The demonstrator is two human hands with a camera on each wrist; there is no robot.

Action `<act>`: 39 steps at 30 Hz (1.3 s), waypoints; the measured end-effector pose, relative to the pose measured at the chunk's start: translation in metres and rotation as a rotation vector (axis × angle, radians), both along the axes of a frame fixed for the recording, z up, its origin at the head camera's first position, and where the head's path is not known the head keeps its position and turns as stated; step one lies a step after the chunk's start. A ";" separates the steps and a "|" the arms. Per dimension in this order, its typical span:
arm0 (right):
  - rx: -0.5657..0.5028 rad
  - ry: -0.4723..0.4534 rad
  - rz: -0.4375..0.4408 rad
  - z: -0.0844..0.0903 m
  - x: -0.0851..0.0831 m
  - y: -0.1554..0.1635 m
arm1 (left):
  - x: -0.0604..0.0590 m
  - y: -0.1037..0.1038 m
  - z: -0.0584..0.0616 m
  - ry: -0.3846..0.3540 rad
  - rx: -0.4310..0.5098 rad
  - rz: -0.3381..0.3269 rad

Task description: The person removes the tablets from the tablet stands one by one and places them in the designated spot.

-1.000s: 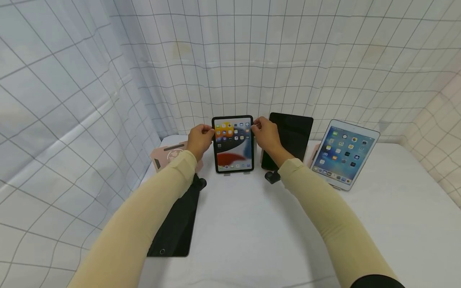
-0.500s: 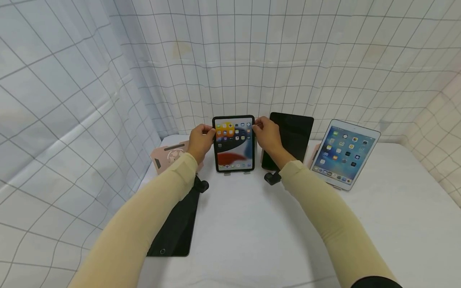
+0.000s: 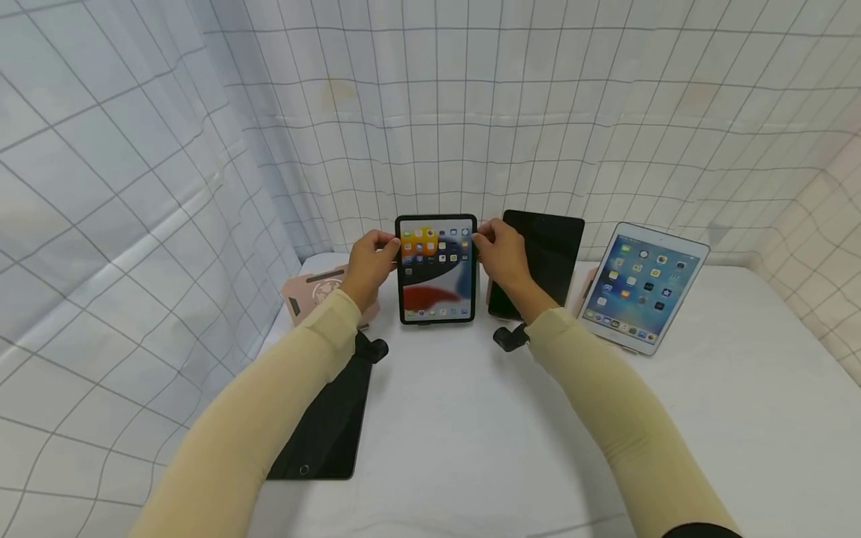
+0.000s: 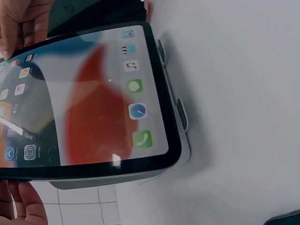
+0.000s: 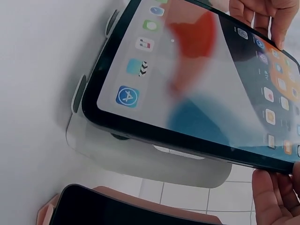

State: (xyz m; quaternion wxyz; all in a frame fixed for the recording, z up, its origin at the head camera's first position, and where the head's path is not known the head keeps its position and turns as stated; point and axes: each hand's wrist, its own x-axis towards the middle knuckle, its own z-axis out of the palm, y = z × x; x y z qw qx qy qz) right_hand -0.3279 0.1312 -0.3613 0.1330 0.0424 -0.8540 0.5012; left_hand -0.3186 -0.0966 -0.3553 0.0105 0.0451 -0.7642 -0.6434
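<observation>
A small black tablet (image 3: 436, 269) with a lit home screen stands upright at the back middle of the white table (image 3: 471, 433). My left hand (image 3: 371, 260) pinches its left edge near the top, and my right hand (image 3: 501, 250) pinches the right edge at the same height. The left wrist view shows my left fingers (image 4: 21, 206) under the tablet (image 4: 93, 103), with its lower edge over the hooks of a clear stand (image 4: 180, 117). From the right wrist, the tablet (image 5: 197, 84) leans over the stand (image 5: 140, 159), with my right fingers (image 5: 276, 197) on its edge.
A dark-screened black tablet (image 3: 541, 254) leans on a pink stand just right of my right hand. A white tablet (image 3: 639, 288) with a lit screen stands further right. Another black tablet (image 3: 323, 426) lies flat at the left, behind it a pink stand (image 3: 312, 291). Checked curtains surround the table.
The tablet has tipped slightly towards me in both hands; its lower edge now covers the stand's hooks that showed below it before. My grip has not changed.
</observation>
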 end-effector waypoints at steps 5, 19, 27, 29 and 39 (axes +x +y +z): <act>-0.046 -0.016 0.024 0.000 0.006 0.001 | 0.005 -0.004 0.006 -0.009 0.009 -0.017; -0.103 -0.031 0.086 -0.014 0.032 -0.007 | 0.028 -0.021 0.002 -0.081 -0.010 -0.062; -0.075 -0.040 0.103 -0.023 0.047 -0.013 | 0.040 -0.032 -0.007 -0.120 -0.032 -0.083; -0.076 -0.044 0.109 -0.024 0.050 -0.014 | 0.043 -0.034 -0.009 -0.127 -0.029 -0.084; -0.051 -0.105 0.093 -0.034 0.064 -0.018 | 0.052 -0.040 -0.020 -0.125 0.015 -0.110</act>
